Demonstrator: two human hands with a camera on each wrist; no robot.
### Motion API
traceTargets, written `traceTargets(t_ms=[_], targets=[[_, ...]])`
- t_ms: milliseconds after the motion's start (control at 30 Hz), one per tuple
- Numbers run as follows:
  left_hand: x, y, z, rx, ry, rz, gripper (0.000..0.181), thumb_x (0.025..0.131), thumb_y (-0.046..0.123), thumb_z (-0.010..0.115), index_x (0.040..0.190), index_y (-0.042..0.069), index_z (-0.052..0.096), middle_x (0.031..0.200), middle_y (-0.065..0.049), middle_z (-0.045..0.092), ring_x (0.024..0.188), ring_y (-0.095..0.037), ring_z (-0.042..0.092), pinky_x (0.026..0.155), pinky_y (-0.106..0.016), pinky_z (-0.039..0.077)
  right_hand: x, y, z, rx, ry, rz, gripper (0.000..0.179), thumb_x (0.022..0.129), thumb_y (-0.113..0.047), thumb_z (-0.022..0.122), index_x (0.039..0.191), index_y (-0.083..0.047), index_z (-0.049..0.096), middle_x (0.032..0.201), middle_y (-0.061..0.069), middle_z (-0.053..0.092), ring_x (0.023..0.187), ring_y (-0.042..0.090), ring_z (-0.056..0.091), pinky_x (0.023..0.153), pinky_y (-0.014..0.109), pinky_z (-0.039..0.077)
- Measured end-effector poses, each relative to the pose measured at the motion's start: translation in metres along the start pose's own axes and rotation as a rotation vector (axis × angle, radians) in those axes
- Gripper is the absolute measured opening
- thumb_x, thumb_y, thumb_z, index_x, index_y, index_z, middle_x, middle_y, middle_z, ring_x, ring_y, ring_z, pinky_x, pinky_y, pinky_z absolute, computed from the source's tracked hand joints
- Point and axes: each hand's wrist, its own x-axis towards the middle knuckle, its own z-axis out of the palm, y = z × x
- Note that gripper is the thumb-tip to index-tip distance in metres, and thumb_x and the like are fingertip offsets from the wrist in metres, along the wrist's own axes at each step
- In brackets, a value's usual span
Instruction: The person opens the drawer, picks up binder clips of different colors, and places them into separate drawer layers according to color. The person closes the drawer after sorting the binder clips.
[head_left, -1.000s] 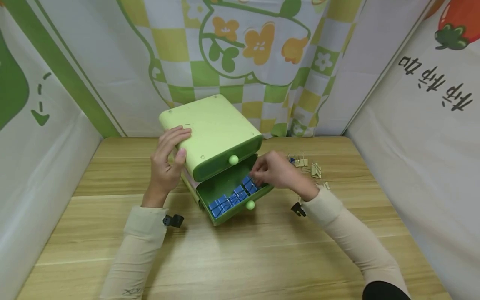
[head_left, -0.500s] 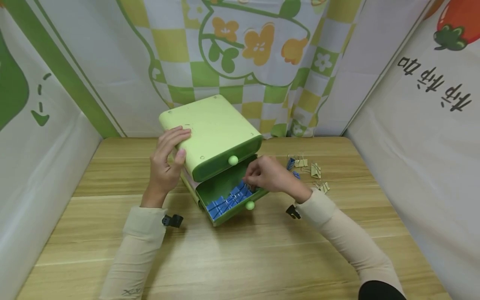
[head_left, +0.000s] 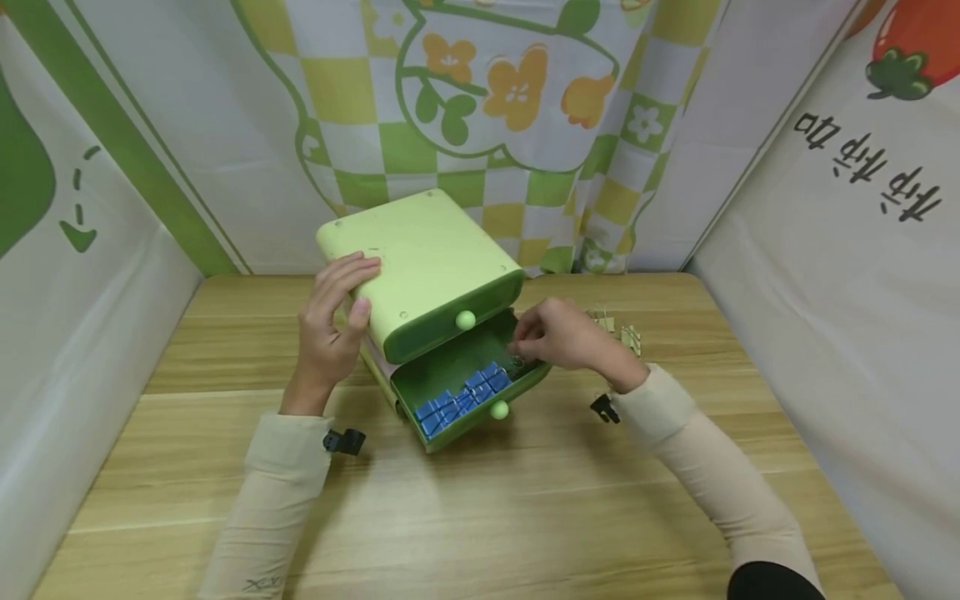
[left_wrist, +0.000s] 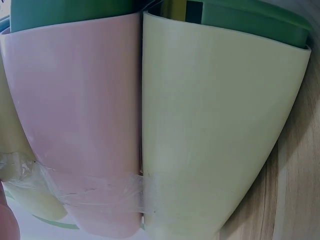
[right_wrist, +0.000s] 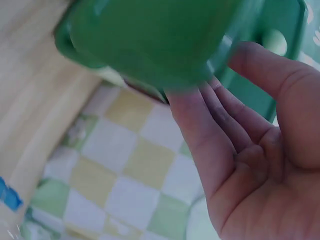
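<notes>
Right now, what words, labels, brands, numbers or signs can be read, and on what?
"柿柿如": right wall, upside down.
Dashed arrow, no words: left wall.
Left sleeve: dark mark near the picture's bottom edge, too small to read.
Drawer unit, blue clips, yellow clips: no text I can make out.
Brands, numbers: none readable.

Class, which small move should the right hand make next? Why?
Perhaps the right hand should lower its fingers into the right end of the lower drawer and release anything pinched: the row of blue binder clips stops short of that end, where the fingers are. Whether they hold anything is unclear.
</notes>
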Motion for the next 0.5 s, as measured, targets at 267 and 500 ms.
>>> traceTargets(t_ms=[267,500], targets=[[0.0,0.001,0.0,0.003,-0.002,-0.006,0.042,0.095,0.025,0.056,0.119,-0.004,0.074,0.127,-0.025,0.073,0.136,-0.036,0.06,0.127,-0.051,0.037,-0.01,0.016,-0.034,-0.027,0.157,0.056,0.015,0.097,-0.022,0.074,0.097,-0.008,0.081,0.086,0.007,0.081,0.073,0.015,0.075,0.066,0.032,0.061],[0.0,0.001,0.0,0.001,-0.004,-0.004,0.043,0.096,0.027,0.056,0.12,-0.004,0.074,0.128,-0.025,0.073,0.137,-0.036,0.059,0.127,-0.05,0.038,-0.016,0.043,-0.04,-0.117,0.196,0.119,0.017,0.097,-0.019,0.075,0.1,-0.003,0.079,0.095,0.012,0.081,0.085,0.024,0.077,0.088,0.046,0.063]])
